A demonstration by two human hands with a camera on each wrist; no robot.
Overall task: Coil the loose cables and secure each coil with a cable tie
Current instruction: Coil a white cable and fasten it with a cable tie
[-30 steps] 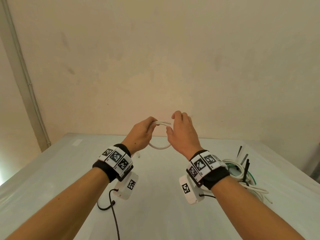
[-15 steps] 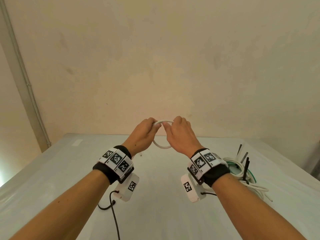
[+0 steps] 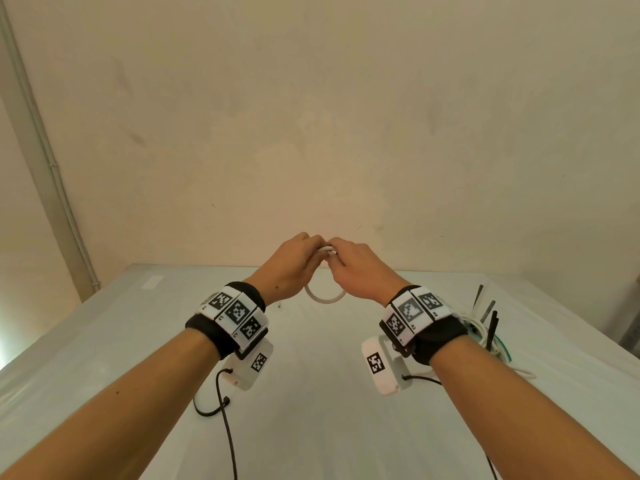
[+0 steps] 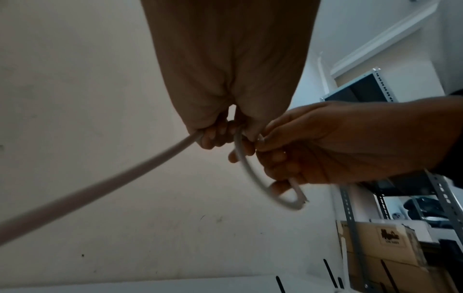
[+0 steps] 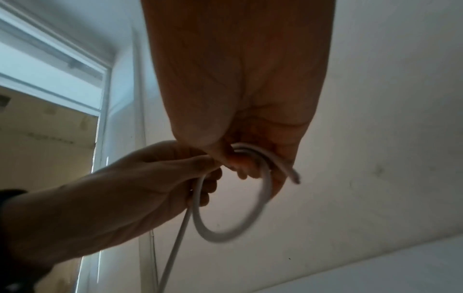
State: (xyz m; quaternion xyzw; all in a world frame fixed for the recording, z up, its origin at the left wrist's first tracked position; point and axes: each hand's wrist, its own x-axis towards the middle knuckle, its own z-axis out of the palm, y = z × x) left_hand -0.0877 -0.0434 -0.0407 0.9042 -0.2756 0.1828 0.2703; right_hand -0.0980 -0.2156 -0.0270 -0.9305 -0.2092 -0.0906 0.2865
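A pale table (image 3: 138, 341) runs to a bare cream wall; at its 3 o'clock edge lie spare cables (image 3: 485, 332) with black ties (image 3: 491, 329) beside them. Raised above the table's far middle, the left hand (image 3: 289, 268) and right hand (image 3: 360, 271) meet at 12 o'clock, each clenched around the white cable (image 3: 325, 298). One small loop hangs below the knuckles, standing roughly upright, its opening facing the person. The cut end (image 5: 295, 179) pokes out past the right fingers toward 4 o'clock in the right wrist view; the long tail (image 4: 100, 184) trails from the left fist toward 8 o'clock in the left wrist view. To do this well, I judge, pin the crossing firmly, feed each new turn the same size, and let the tail twist freely.
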